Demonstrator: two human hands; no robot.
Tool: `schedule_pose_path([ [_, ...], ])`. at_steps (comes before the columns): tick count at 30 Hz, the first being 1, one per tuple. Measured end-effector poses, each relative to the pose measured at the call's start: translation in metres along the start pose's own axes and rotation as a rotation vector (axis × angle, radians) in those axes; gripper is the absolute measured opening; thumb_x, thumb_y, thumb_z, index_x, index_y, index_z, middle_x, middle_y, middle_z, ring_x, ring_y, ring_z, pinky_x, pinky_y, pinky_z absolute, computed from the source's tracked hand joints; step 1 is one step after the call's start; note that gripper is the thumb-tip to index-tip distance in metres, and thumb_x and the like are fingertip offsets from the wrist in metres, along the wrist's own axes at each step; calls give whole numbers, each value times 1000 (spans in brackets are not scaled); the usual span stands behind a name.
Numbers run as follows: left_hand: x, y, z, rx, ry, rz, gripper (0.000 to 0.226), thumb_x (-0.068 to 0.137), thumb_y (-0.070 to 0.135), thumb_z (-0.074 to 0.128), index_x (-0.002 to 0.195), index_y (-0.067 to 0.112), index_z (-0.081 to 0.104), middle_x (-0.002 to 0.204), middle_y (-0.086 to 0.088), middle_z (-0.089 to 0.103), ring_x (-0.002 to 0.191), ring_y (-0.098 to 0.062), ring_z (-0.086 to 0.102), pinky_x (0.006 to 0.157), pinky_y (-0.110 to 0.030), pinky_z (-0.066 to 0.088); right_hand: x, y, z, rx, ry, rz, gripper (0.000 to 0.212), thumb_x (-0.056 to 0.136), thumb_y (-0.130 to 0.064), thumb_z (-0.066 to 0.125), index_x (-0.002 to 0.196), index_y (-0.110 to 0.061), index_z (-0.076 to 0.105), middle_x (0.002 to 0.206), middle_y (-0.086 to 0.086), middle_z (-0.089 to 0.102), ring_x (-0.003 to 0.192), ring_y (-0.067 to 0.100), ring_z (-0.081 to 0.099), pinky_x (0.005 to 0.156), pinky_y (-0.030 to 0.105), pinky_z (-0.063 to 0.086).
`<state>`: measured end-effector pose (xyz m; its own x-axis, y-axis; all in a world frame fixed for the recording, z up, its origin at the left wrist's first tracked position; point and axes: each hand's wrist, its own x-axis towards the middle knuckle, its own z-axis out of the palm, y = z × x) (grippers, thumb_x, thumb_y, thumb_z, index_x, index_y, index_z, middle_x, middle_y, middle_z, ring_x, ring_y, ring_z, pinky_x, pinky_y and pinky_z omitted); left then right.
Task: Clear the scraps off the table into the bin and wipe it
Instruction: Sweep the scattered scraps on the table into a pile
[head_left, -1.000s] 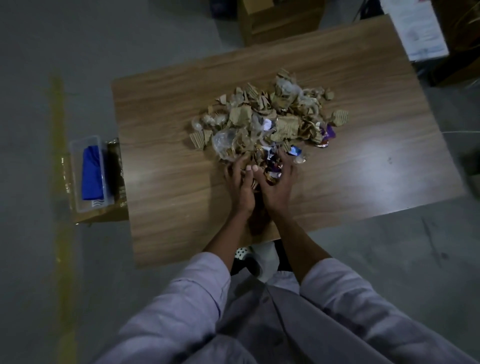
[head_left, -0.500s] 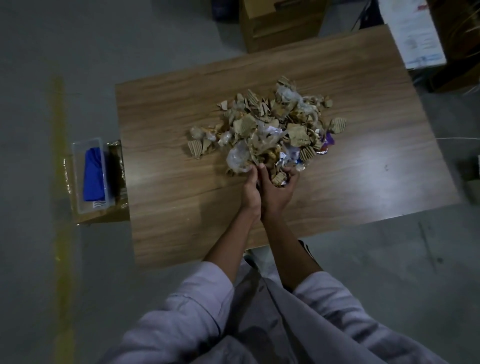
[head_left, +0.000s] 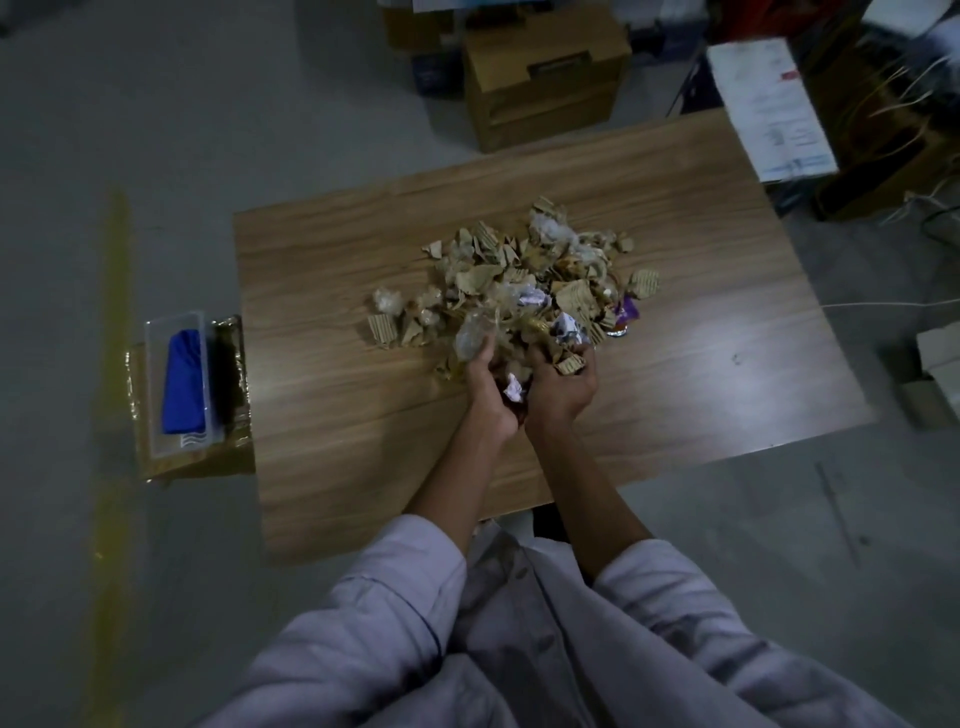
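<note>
Blue cloth (head_left: 182, 382) in clear tub (head_left: 154, 395), scraps (head_left: 519, 280) heaped

Pretty dim and bluish overall, with murky colours. Only real highlight is a soft pale glare on the right side of the table (head_left: 748, 379). Wide-angle lens bends the edges, and the top right corner is smeared with blur.

1 table (head_left: 701, 322), 1 scrap heap (head_left: 519, 275), 2 hands (head_left: 485, 379) (head_left: 558, 387), 1 clear tray (head_left: 151, 364) and 1 blue cloth (head_left: 182, 384).
</note>
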<state>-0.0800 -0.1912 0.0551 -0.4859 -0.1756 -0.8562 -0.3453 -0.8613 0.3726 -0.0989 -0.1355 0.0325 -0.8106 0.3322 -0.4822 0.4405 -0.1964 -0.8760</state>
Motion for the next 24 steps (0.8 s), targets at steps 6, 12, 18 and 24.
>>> schedule_pose_path([
  [6,-4,14,22,286,-24,-75,39,101,41,48,85,12,69,61,-2,71,59,-17,69,56,-23,52,-21,-19,-7,55,-173,71,55,78,14,75,125,-12,64,111,18,73,101,33,73,88,45,61],
  [12,3,39,35,339,68,-64,45,102,43,49,72,13,64,54,-1,64,42,-16,58,40,-16,41,-10,-53,-17,56,-289,220,22,81,10,74,94,-8,73,87,12,76,75,25,74,64,37,62],
  [18,11,55,37,222,260,56,39,106,20,35,69,17,47,63,-1,49,54,-16,43,51,-26,38,22,-74,-50,97,-383,469,15,90,-12,72,79,-7,79,74,9,70,47,16,63,37,21,46],
  [24,16,56,32,266,285,100,38,104,17,34,67,18,42,54,2,36,40,-12,29,40,-21,26,54,-82,-86,-54,-343,416,55,87,-27,75,134,-6,58,104,9,69,77,20,70,62,30,61],
])
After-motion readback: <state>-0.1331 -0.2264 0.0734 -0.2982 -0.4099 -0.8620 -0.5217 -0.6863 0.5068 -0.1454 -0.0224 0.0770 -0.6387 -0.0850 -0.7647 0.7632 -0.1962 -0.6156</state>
